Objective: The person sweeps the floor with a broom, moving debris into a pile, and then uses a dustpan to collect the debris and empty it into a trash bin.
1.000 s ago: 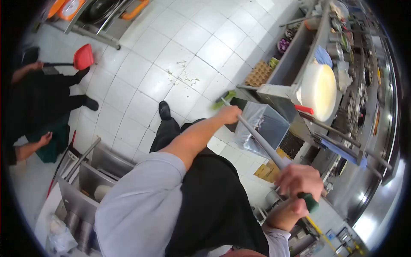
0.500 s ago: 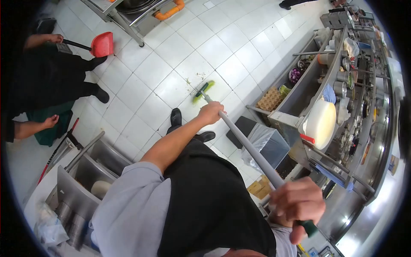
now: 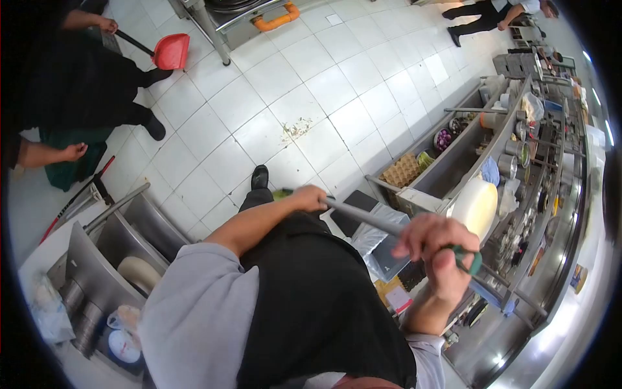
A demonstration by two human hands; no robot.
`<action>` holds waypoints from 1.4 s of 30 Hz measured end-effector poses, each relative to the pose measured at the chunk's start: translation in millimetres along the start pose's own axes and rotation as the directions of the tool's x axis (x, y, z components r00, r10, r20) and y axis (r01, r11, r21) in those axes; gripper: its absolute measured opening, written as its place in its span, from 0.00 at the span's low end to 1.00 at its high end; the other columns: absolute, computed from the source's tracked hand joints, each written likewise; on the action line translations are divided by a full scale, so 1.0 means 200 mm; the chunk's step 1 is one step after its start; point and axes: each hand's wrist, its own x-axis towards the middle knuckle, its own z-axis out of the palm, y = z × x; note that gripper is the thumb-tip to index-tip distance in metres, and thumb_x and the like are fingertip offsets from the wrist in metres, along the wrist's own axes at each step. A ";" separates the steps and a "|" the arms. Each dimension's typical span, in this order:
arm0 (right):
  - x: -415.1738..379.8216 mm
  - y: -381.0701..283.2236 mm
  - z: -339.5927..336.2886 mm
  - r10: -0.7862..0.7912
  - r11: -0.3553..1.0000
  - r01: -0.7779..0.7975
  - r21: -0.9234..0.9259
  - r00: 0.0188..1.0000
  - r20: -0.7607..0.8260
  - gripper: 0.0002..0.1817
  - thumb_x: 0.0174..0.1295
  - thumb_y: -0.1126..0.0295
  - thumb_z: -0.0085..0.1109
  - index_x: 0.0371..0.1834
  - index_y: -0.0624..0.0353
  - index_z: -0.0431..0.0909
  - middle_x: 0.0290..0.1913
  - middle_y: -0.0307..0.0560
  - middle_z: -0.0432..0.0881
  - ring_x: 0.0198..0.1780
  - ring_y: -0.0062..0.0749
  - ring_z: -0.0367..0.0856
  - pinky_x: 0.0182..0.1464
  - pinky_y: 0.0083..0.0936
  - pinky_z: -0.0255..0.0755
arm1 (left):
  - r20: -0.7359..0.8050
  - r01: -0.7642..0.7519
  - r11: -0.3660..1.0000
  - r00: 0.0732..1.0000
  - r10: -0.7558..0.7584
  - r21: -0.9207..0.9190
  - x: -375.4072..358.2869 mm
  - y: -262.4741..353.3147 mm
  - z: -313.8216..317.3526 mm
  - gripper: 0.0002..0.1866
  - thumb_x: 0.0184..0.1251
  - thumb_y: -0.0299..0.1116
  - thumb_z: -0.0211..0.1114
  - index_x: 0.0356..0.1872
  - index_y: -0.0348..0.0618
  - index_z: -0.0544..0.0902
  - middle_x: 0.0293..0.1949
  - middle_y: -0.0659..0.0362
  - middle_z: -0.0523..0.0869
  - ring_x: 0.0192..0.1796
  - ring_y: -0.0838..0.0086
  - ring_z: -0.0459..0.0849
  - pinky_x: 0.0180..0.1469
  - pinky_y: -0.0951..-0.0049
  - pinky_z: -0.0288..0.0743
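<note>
Head view, kitchen floor. Left hand [image 3: 310,197] is closed around the grey broom handle [image 3: 366,221] low on the shaft. Right hand [image 3: 437,249] is closed around the same handle near its green end grip [image 3: 468,259], thumb and fingers wrapped over it. The two hands sit well apart along the shaft. The handle runs nearly level across the person's black apron [image 3: 317,305]. The green broom head [image 3: 282,194] shows only as a small sliver just beside the left hand, close to the person's black shoe [image 3: 260,176]; most of it is hidden.

A small scatter of debris [image 3: 296,128] lies on the white tiled floor [image 3: 337,84], ahead of the shoe and apart from the broom head. A bin lined with a clear bag [image 3: 379,243] stands just below the handle. Upper left, another person's hand [image 3: 107,26] holds a red dustpan [image 3: 173,52] by its long handle. Steel counter [image 3: 518,188] to the right carries a round white board [image 3: 475,207].
</note>
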 end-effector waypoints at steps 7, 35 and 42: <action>0.14 0.08 -0.28 -0.204 0.979 0.202 0.033 0.977 0.066 0.35 0.66 0.38 0.72 0.27 0.61 0.73 0.25 0.49 0.77 0.29 0.42 0.81 0.31 0.36 0.79 | -0.543 0.103 0.990 0.828 -0.140 -0.098 0.42 -0.06 -0.13 0.13 0.71 0.45 0.73 0.34 0.46 0.86 0.34 0.48 0.89 0.41 0.47 0.88 0.43 0.50 0.79; 0.24 0.42 -1.06 -0.217 0.973 0.097 0.208 0.690 0.691 0.35 0.67 0.50 0.74 0.13 0.60 0.64 0.15 0.44 0.68 0.21 0.43 0.76 0.31 0.37 0.77 | -0.848 0.315 0.813 0.046 -0.528 -0.489 0.64 -0.02 0.55 0.17 0.71 0.48 0.71 0.37 0.42 0.85 0.46 0.48 0.86 0.55 0.45 0.84 0.59 0.49 0.78; 0.23 0.11 -1.18 -0.300 0.925 0.370 0.083 0.582 0.756 0.33 0.67 0.46 0.69 0.15 0.57 0.65 0.17 0.43 0.71 0.21 0.40 0.76 0.31 0.37 0.82 | -0.757 0.316 0.836 0.363 -0.544 -0.449 0.99 0.41 0.05 0.17 0.75 0.47 0.69 0.37 0.42 0.87 0.45 0.52 0.86 0.56 0.51 0.85 0.54 0.48 0.82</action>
